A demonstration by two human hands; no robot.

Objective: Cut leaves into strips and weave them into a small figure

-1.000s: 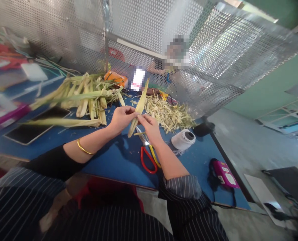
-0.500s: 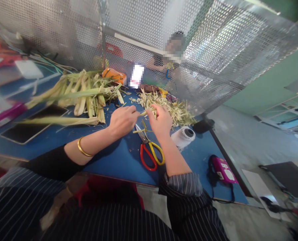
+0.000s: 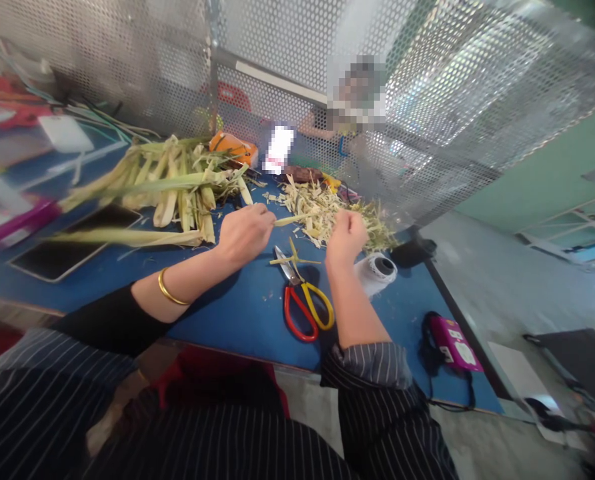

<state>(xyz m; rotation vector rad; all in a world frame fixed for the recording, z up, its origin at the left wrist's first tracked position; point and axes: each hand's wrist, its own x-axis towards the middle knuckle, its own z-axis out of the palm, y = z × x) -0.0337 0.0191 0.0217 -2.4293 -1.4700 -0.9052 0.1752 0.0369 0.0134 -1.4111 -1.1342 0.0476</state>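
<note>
My left hand is closed, back of the hand up, on a pale corn husk that sticks out to the right from its fingers as a narrow strip. My right hand is pinched shut farther right, in line with the strip; the strip's far end blends into the shreds behind. Below and between the hands lie scissors with one red and one yellow handle, blades slightly apart. A few thin husk strips cross over the blades. A white spool of thread stands beside my right wrist, partly hidden by it.
Whole husks are heaped at the left, over a dark tablet. Shredded husk lies behind my hands. An orange packet and a lit phone stand by the perforated metal screen. A purple box is at right.
The broad husk, earlier upright between both hands, now shows only as a narrow strip lying sideways. My right hand has moved right, away from the left, uncovering the scissors.
</note>
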